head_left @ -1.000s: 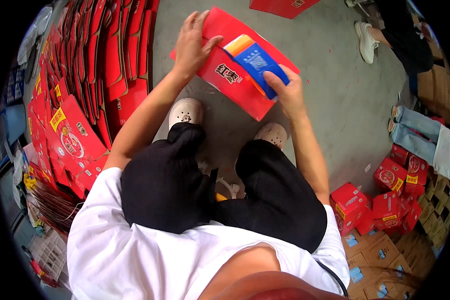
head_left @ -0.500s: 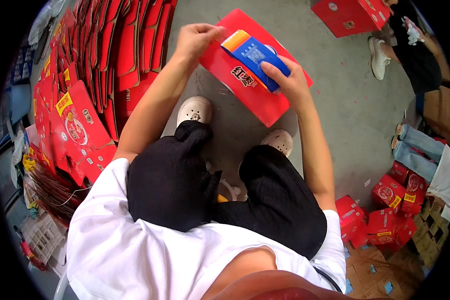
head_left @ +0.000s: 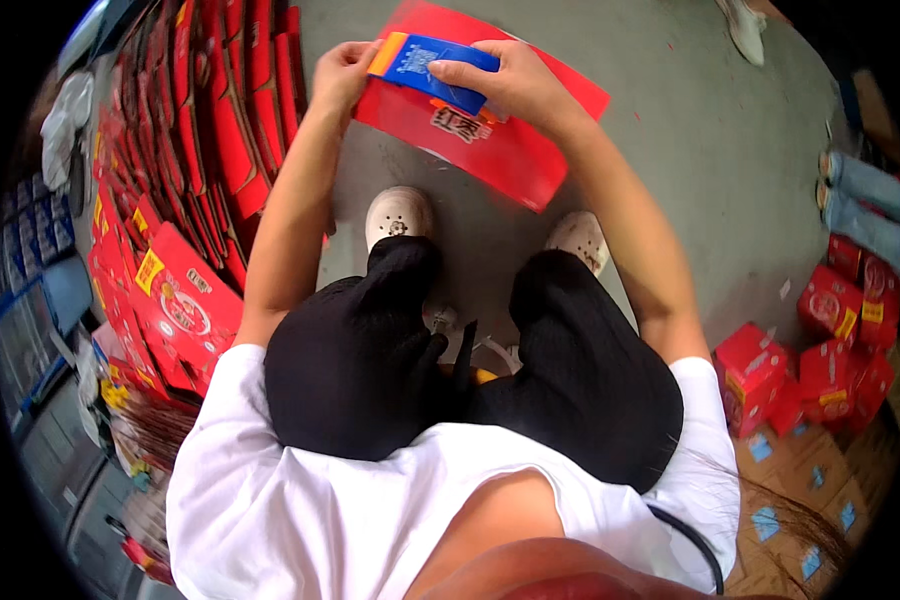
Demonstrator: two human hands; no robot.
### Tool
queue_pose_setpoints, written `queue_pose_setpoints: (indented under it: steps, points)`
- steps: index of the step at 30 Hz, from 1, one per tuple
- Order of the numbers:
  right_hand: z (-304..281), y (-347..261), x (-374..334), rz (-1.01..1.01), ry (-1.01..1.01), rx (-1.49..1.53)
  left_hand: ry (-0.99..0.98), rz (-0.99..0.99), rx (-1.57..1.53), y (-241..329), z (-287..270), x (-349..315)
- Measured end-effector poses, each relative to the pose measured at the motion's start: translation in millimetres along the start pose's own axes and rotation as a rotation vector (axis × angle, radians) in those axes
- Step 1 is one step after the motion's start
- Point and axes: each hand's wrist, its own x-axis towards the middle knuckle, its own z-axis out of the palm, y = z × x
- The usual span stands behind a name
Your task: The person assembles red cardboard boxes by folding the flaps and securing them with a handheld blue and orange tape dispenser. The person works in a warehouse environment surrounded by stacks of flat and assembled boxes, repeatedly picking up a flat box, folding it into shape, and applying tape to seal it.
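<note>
A red printed carton panel (head_left: 530,150) slants in front of me, beyond my feet. Over it lies a flat blue-and-orange printed packet (head_left: 410,72). My right hand (head_left: 515,85) is closed on the packet, its thumb across the blue face and its other fingers mostly hidden. At the orange end, by the carton's left edge, my left hand (head_left: 345,75) has its fingers pinched together. Whatever is between those fingertips is hidden. A small orange piece (head_left: 460,110) shows below the packet.
Flattened red cartons (head_left: 235,120) stand densely stacked on my left. Small made-up red boxes (head_left: 750,370) are piled at the right, near brown cartons (head_left: 800,480). A person's jeans-clad legs (head_left: 865,205) show at the right. Another person's white shoe (head_left: 745,30) is at the far right.
The packet has turned flatter and shifted left with my right hand, its orange end now close to my left fingers. The view has shifted, and the red box at the top right is gone from it.
</note>
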Motion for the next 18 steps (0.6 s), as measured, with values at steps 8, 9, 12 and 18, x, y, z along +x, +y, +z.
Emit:
queue_pose_setpoints:
  steps: [8, 9, 12, 18]
  points:
    - [-118.0, 70.6, -184.2, 0.142, 0.015, -0.025, 0.023, 0.024, 0.009, -1.8, 3.8, -4.9]
    - [-122.1, 85.1, -203.3, 0.166, 0.053, -0.025, 0.005, -0.023, -0.004, 3.8, 5.3, -5.1]
    - [-115.7, 97.3, -210.9, 0.253, 0.129, -0.099, 0.104, 0.201, 0.444, 8.0, 9.1, -7.4]
    - [-57.5, 56.1, -182.0, 0.303, 0.343, -0.592, 0.046, 0.795, 1.14, 12.5, 121.1, -99.1]
